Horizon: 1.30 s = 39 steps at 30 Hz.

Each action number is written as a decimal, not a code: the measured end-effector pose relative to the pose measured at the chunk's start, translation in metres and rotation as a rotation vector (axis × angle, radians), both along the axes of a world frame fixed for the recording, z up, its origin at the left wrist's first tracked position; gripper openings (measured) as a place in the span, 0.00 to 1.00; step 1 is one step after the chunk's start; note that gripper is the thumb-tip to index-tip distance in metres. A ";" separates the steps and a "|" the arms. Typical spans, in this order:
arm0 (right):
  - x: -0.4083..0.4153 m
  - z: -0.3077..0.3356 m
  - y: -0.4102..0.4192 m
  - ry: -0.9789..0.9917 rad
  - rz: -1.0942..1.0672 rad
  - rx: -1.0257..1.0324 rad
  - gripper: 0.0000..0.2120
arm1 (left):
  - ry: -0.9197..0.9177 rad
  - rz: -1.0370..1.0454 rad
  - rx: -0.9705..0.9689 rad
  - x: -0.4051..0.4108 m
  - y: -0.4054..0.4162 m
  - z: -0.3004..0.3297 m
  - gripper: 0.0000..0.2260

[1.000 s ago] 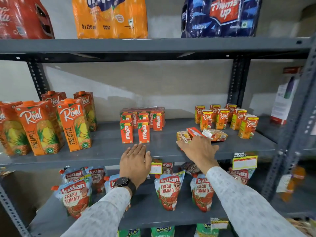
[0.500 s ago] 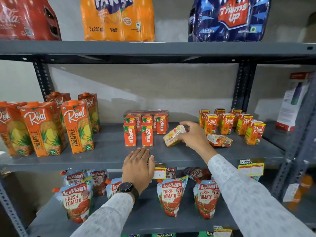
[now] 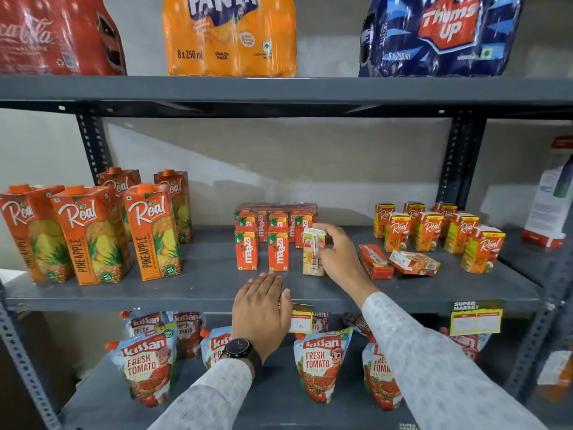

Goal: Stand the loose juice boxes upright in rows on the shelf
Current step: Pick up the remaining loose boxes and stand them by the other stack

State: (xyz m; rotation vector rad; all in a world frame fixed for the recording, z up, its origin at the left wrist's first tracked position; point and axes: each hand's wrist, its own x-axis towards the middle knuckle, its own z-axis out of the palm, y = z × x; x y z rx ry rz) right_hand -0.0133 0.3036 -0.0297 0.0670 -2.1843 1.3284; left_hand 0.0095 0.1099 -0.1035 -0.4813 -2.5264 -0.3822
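On shelf (image 3: 186, 293) | right hand (image 3: 338, 256) now stands juice box (image 3: 313, 252) upright

Even soft indoor light, faint wall shadows, wide-angle bending at edges, slight blur

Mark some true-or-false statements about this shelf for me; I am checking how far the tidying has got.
1. The right hand holds a small pale juice box upright beside the small orange Maaza cartons. True.
2. The left hand grips a carton. False: it rests flat on the grey metal shelf's front edge, holding nothing.
3. Two small orange juice boxes lie on their sides right of the right hand. True.
4. The tall orange pineapple cartons have toppled over. False: they stand upright.
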 end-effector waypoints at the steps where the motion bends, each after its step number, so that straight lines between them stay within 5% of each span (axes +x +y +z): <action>1: 0.000 -0.005 -0.004 0.016 -0.004 -0.018 0.25 | -0.006 0.000 -0.001 0.000 0.000 0.000 0.37; 7: -0.007 -0.026 -0.016 0.010 -0.256 0.112 0.47 | -0.001 0.003 0.011 0.000 0.000 0.000 0.37; 17: -0.008 -0.034 -0.015 0.058 -0.280 0.152 0.38 | -0.013 0.003 0.018 0.000 0.001 -0.001 0.37; 39: -0.010 -0.035 -0.008 0.024 -0.239 0.008 0.37 | -0.001 0.008 0.019 -0.003 0.001 -0.005 0.34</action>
